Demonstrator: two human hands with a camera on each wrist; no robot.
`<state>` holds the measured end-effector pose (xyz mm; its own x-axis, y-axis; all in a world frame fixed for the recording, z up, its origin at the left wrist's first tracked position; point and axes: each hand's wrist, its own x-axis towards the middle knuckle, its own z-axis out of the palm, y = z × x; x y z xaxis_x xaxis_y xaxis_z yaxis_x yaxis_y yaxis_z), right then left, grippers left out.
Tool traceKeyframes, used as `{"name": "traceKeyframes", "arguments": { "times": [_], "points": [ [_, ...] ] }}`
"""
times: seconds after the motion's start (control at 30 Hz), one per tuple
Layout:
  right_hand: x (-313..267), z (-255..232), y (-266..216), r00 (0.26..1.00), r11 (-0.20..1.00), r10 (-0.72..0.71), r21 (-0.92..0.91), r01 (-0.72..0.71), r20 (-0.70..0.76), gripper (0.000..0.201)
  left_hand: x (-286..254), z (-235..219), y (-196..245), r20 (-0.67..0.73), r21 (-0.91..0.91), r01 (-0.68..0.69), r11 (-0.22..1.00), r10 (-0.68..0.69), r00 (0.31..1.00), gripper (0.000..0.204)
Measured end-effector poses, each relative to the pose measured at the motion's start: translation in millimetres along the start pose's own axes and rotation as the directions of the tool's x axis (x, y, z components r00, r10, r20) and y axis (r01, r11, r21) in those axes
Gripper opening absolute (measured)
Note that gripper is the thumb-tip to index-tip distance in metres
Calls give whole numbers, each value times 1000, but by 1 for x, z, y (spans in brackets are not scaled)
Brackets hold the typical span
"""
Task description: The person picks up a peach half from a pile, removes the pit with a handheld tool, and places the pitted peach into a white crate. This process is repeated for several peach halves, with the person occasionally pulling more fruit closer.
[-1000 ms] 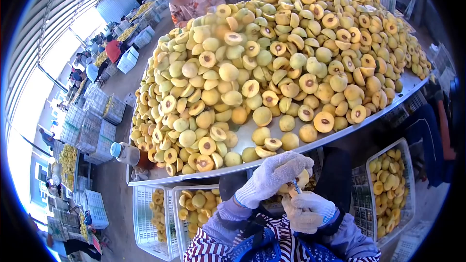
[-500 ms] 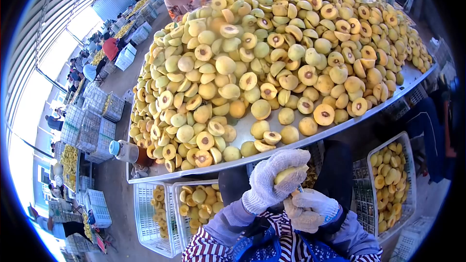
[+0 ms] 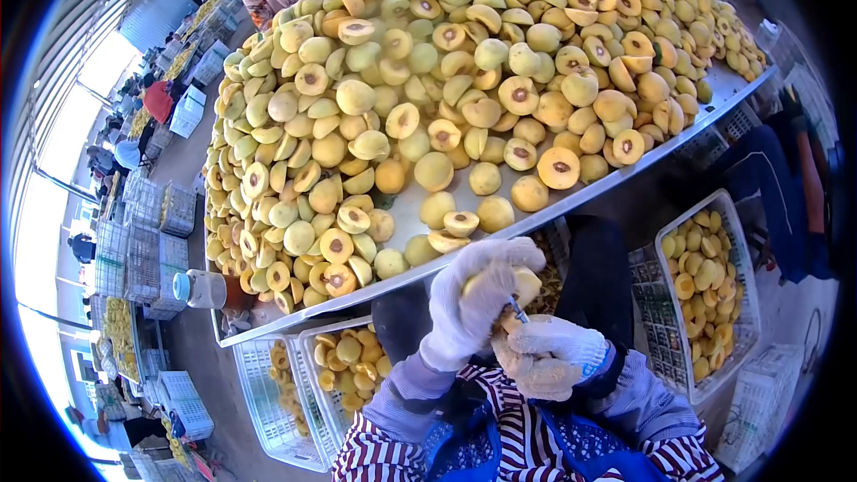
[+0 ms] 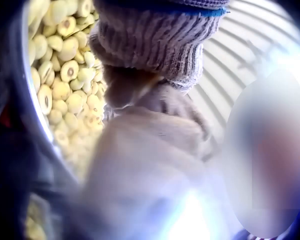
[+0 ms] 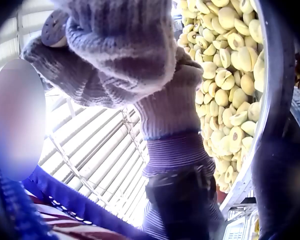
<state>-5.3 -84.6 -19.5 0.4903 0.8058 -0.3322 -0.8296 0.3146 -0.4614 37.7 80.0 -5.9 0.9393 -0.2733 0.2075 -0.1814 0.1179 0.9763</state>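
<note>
In the head view my left hand [image 3: 460, 308], in a white knitted glove, holds a yellow peach half [image 3: 528, 286] over my lap, its fingers curled around the fruit. Just below it my gloved right hand [image 3: 546, 355] grips a small tool with a metal tip [image 3: 517, 309] that meets the peach. The rounded end of the tool's handle [image 5: 55, 28] pokes out of the glove in the right wrist view. Peach halves [image 3: 428, 116], many showing brown centres, are heaped on the metal table [image 3: 406, 219] in front of both hands.
White plastic crates of peach halves stand below the table at left [image 3: 314, 411] and at right [image 3: 754, 321]. A bottle with a blue cap [image 3: 203, 289] stands at the table's left corner. The table's raised rim runs close beyond my hands. Other people work farther off.
The head view has shifted, so the table sits higher and farther left. My left hand has turned, hiding the tool's tip and then revealing it at the peach. Both hands keep their holds.
</note>
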Motion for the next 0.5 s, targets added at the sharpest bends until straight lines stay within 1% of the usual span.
{"name": "traceKeyframes", "arguments": {
  "times": [0.03, 0.07, 0.1, 0.13, 0.17, 0.2, 0.23, 0.27, 0.3, 0.33, 0.37, 0.4, 0.43, 0.47, 0.5],
  "points": [
    [1, 0, 1, 998, 998, -16, -68, 12, -55, 34, 8, -5, 4, 59, -26, 82, 996, -80, 995, 44],
    [0, 0, -1, 997, 994, 2, -109, -10, -74, 34, 11, -6, 7, 115, -46, 162, 986, -156, 981, 54],
    [-1, 1, -7, 996, 988, 16, -152, -30, -92, 35, 8, -1, 7, 100, -244, 367, 898, -353, 930, 57],
    [-1, 1, -12, 993, 980, 25, -195, -47, -111, 35, 8, -2, 9, 89, -129, 321, 938, -312, 946, 56],
    [-1, 0, -15, 995, 971, 53, -227, -72, -89, 36, 9, -4, 11, 87, -10, 269, 963, -267, 960, 55],
    [-3, -1, -15, 996, 981, 66, -178, -76, -60, 36, 10, -5, 13, 88, 108, 211, 972, -221, 971, 54],
    [-5, -1, -14, 996, 988, 81, -131, -84, -27, 36, 9, -4, 11, 58, 123, 102, 987, -110, 992, 30],
    [-7, 0, -14, 995, 992, 95, -89, -94, 11, 36, 9, -5, 5, 53, 217, -47, 975, 37, 998, 29],
    [-7, 0, -13, 994, 992, 107, -65, -105, 31, 36, 10, -7, -4, 61, 314, -196, 929, 186, 981, 29],
    [-6, -3, -8, 992, 994, 105, 19, -106, 65, 36, 13, -8, -8, 84, 411, -338, 847, 334, 939, 29],
    [-5, -1, -6, 996, 997, 80, -10, -80, 41, 36, 13, -6, -6, 86, 402, -335, 852, 328, 941, 31],
    [-4, 1, -6, 998, 998, 55, -41, -55, 17, 36, 12, -7, -8, 88, 377, -320, 869, 311, 946, 39],
    [-2, -1, -5, 995, 999, 40, 9, -41, 89, 34, 6, -6, -7, 51, 185, -155, 970, 148, 988, 45],
    [0, -1, -4, 989, 997, 34, 62, -43, 144, 34, 3, -3, -3, 53, -26, 32, 999, -30, 998, 51],
    [2, -2, -3, 981, 992, 20, 119, -44, 192, 33, 3, 2, 2, 13, -163, 112, 980, -111, 994, 54]
  ]
}}
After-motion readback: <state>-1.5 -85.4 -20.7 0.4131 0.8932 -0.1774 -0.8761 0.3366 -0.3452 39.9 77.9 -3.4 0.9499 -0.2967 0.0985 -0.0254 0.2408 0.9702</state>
